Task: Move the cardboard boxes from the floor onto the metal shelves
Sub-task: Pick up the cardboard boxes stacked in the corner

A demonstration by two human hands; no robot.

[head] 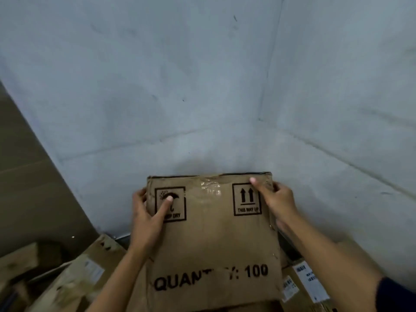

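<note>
Both hands, left hand [148, 212] and right hand [278, 202], gripped the box [213, 235] edges between them; looked light but floppy, worn cardboard.

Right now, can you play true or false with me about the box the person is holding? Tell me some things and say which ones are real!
1. Both hands hold the cardboard box. True: the left hand grips its left edge and the right hand grips its right edge.
2. The box has "QUANTITY: 100" printed on it. True, though the middle letters are worn away.
3. The arrows on the box sit beside the left hand. False: the "THIS WAY UP" arrows are by the right hand; the umbrella sign is under the left thumb.
4. The box is bright blue. False: it is brown cardboard.
5. Other boxes lie lower down, around it. True.
</note>
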